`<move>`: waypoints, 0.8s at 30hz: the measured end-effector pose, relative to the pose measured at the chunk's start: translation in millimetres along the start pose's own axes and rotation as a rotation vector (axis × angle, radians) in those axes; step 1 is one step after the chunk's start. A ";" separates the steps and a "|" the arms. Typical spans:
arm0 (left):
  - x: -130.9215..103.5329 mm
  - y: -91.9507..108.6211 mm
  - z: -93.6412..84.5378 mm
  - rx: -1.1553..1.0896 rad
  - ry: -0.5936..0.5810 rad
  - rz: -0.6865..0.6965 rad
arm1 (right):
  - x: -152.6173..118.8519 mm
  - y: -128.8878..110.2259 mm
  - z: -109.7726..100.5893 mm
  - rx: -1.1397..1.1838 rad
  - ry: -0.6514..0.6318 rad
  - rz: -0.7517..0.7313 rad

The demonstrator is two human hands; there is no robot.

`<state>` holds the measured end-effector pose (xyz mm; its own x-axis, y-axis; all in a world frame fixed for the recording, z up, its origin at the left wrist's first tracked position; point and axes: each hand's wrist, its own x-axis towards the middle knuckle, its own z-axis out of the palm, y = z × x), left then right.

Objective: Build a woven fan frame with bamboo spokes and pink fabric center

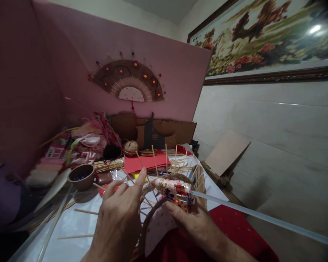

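Note:
In my right hand (190, 216) is a hot glue gun (175, 189) with a floral pattern. A long translucent glue stick (259, 212) runs out of its back to the right. The gun's tip points left, close to the twine-wrapped arc of a half-made fan frame (153, 211). Thin wooden sticks (166, 158) radiate from that frame, and its inner half-round is white with pink spots. My left hand (120, 209) grips the frame's left side, index finger stretched up beside the sticks, the other fingers bent. My left thumb is hidden.
A bowl (82, 177) of dark beads stands at the left. Behind the frame lie red paper (144, 162), a twine ball (131, 148) and bundled sticks. Fabrics (84, 145) are heaped back left. A finished fan (129, 78) hangs on the pink board; a person sits at far left.

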<state>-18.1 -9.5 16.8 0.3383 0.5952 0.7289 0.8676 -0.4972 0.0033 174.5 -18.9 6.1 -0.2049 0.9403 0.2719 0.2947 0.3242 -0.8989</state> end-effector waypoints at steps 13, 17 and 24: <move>1.7 0.7 0.3 0.008 0.033 0.010 | -1.2 -6.7 -0.2 0.015 -0.008 -0.006; 1.7 1.4 -0.5 -0.011 0.014 0.007 | 0.1 -9.7 -1.2 0.020 -0.024 -0.003; -1.1 1.7 -0.2 -0.022 0.007 0.013 | 0.4 -7.4 -0.4 -0.010 0.020 -0.020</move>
<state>-17.2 -11.1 16.1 0.3470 0.5841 0.7337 0.8549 -0.5188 0.0087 172.6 -20.9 13.0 -0.1918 0.9354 0.2970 0.2997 0.3440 -0.8898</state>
